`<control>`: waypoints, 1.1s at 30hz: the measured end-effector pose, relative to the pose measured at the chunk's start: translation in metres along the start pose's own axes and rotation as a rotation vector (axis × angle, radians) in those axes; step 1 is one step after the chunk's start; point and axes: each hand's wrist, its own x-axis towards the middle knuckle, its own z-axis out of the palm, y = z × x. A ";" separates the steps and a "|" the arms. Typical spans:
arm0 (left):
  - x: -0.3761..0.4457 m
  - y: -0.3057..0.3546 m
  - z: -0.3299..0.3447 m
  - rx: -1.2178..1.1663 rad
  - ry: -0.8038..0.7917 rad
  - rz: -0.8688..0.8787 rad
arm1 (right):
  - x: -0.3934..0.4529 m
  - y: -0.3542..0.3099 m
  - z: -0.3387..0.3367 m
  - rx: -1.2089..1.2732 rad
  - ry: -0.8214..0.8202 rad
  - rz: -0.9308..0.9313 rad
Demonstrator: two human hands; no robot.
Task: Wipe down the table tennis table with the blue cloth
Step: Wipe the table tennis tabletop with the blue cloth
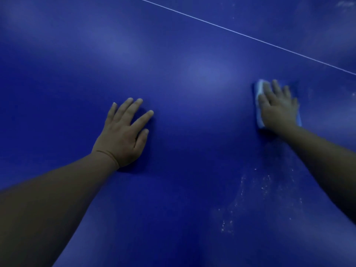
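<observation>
Beneath the right hand [277,106], straight fingers [275,87] pin the blue cloth [259,93] to the table [192,74]; left hand [123,132] braces, fingers spread. Risk: white specks [264,187] wrist-side of the fingers (likely dust) may be missed or smeared.

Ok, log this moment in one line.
right hand flat on blue cloth | left hand flat on table | white specks near side
</observation>
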 end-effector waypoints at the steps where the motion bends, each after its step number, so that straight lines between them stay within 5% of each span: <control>1: 0.000 0.000 0.000 0.009 -0.012 0.009 | -0.004 0.000 0.001 0.074 0.019 0.160; 4: 0.001 0.000 0.001 0.025 -0.029 0.018 | -0.049 -0.041 0.019 0.040 0.087 0.178; 8: 0.001 0.001 0.000 0.034 -0.038 0.035 | -0.123 -0.093 0.040 -0.007 -0.017 -0.687; 10: 0.001 0.001 0.000 0.033 -0.033 0.053 | -0.095 -0.076 0.030 -0.041 -0.059 -0.898; 12: 0.002 0.001 0.000 0.035 -0.037 0.056 | -0.045 -0.045 0.022 -0.078 0.009 -0.648; 15: 0.002 0.000 0.001 0.032 -0.029 0.054 | 0.011 0.018 0.006 -0.030 0.012 0.041; 17: 0.003 0.000 0.001 0.032 -0.027 0.054 | 0.007 0.030 0.000 0.078 0.014 0.221; 19: 0.003 0.000 0.000 0.031 -0.038 0.046 | -0.022 0.015 0.009 0.027 0.022 0.106; 24: 0.002 0.003 -0.003 0.069 -0.067 0.021 | -0.182 -0.024 0.040 -0.048 -0.088 -0.820; 26: 0.001 0.005 -0.002 0.091 -0.090 0.015 | -0.173 -0.009 0.034 -0.102 -0.154 -0.997; 31: -0.015 0.011 -0.006 0.117 -0.088 -0.101 | -0.092 0.008 0.018 -0.002 0.006 -0.311; 33: -0.041 0.016 -0.011 0.074 -0.075 -0.115 | -0.104 -0.009 0.021 0.006 0.001 -0.289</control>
